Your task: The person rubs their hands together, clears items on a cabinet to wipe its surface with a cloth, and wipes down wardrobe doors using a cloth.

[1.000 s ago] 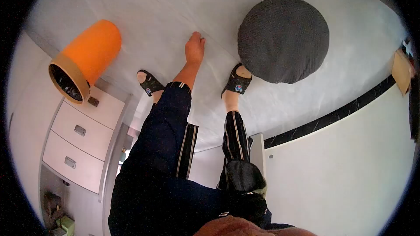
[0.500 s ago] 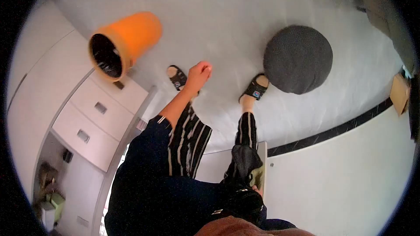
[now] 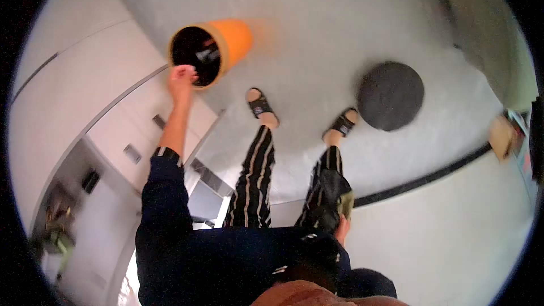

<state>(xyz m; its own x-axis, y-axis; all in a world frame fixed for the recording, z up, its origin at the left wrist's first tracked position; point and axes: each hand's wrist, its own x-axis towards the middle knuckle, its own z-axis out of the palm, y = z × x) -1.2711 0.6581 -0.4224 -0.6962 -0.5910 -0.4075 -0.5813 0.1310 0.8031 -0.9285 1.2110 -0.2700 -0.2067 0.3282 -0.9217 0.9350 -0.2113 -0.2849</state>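
My left hand (image 3: 182, 79) is at the near rim of an orange bin (image 3: 232, 42), over its dark opening. Its fingers look curled together, and whatever they may hold is too small to make out. Some pale, shiny bits show inside the bin's black lining. My right hand (image 3: 343, 229) is low beside my right leg, partly hidden by the dark sleeve. It is closed on an olive-green item (image 3: 345, 204), which lies against dark fabric.
A round dark grey cushion (image 3: 391, 96) lies on the grey floor beside my right sandal (image 3: 341, 123). White drawers (image 3: 133, 136) stand below the bin at the left. A white panel (image 3: 442, 226) fills the lower right, with a cardboard piece (image 3: 502, 137) beyond it.
My left hand has moved left and outward, from above the floor to the bin. The view has shifted, so the bin sits further right. More of my right hand shows.
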